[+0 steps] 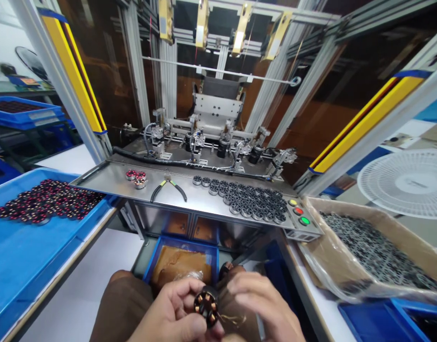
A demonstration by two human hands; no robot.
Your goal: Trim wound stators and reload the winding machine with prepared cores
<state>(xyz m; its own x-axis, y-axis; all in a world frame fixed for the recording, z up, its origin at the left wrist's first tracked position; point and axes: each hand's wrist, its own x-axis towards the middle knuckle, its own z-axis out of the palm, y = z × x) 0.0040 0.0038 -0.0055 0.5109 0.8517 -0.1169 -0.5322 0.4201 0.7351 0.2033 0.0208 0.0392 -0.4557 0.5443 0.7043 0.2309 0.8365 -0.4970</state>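
Held above the lap [121,301], a copper-wound stator [206,306] is pinched by the left hand [175,311]; the right hand [263,304] is half-curled beside it, any grip unclear. Loose wire ends [234,320] could be snagged or bent if brushed carelessly.

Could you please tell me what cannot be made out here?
- Head view: blur hides whether the right hand touches the loose wires.
- Head view: the back of the wound part, hidden by its own front.
- Head view: the rest of the lower-right blue bin, cut off by the edge.
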